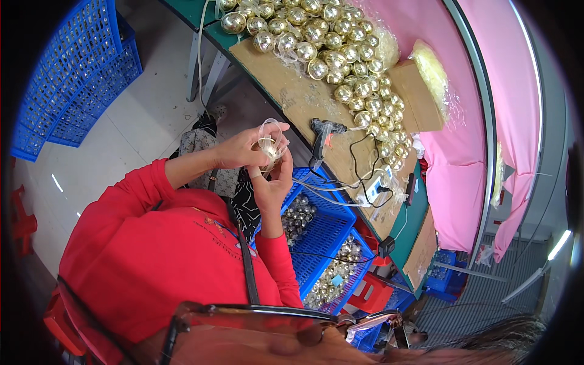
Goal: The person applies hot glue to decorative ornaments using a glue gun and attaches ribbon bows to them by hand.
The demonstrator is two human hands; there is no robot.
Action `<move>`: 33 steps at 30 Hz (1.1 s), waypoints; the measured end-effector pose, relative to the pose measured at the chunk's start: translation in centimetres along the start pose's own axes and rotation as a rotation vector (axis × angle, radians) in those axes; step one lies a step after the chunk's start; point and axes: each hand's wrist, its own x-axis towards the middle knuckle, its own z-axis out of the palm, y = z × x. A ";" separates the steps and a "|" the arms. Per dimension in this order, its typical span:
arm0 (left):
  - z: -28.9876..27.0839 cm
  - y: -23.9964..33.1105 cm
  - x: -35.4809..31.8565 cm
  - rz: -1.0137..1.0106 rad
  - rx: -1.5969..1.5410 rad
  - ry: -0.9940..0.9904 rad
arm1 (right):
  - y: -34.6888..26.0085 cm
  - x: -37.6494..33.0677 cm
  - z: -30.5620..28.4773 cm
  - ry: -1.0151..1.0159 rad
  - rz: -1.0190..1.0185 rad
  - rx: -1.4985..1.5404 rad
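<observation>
Above my lap, close to the table's edge, both hands hold a gold bauble [268, 146] with a sheer, pale ribbon loop [271, 129] standing up from it. My left hand [242, 148] is closed round it from the left, thumb on top. Curled under its near side are the fingers of my right hand [274, 184], which has a pale band on one digit. My fingers hide part of the bauble. Nearest to them on the table lies a hot glue gun [324, 137] with a dark cord.
Many gold baubles [331, 39] are heaped on the cardboard-covered table [292, 91]. Past the glue gun are a white power strip [378, 187] and a cardboard box [413, 97]. Blue crates [325, 222] of small baubles stand below the table edge; stacked blue baskets [73, 73] stand at left.
</observation>
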 end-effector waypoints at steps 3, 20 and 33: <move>0.2 -0.3 0.0 -0.031 -0.032 0.012 | 0.0 -0.2 -0.1 0.003 -0.003 -0.031; 0.8 -1.7 -0.2 -0.052 -0.423 0.027 | 0.0 -0.2 0.2 0.095 -0.026 -0.142; 0.0 -2.0 1.1 -0.243 -0.325 0.044 | 8.4 -15.3 -24.5 0.819 0.346 -0.456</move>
